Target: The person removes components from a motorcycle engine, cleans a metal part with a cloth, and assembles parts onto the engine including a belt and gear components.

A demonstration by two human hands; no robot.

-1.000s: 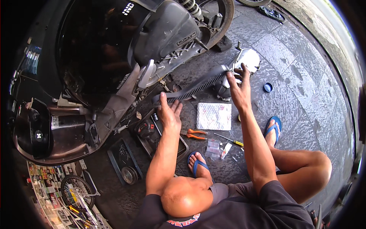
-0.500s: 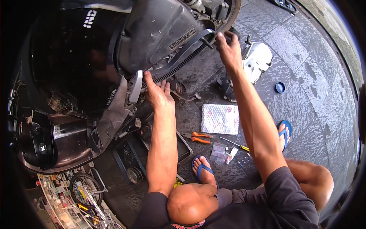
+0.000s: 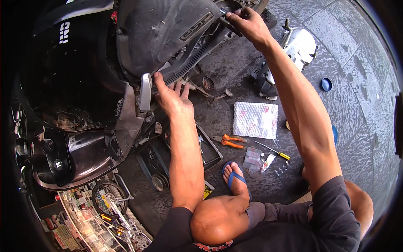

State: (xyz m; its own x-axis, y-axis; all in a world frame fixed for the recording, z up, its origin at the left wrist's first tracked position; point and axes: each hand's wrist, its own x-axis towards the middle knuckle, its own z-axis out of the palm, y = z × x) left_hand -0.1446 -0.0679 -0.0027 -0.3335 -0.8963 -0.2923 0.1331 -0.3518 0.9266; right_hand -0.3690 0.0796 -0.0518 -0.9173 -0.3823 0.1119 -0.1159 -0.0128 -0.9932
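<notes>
A long black toothed belt lies slanted along the lower edge of a dark scooter's engine cover. My left hand holds its lower end with the thumb, other fingers spread, beside a silver plastic piece. At the upper end, near the rear of the engine, my right hand is closed on the belt, its fingertips partly hiding it.
A silver metal casing, bubble wrap, orange pliers, a yellow screwdriver and small parts bags lie on the dark tiles. Trays sit left of my foot; a bicycle wheel is at lower left.
Both hands have moved up and forward, carrying the belt from above the floor to the side of the scooter's engine. The view has shifted a little.
</notes>
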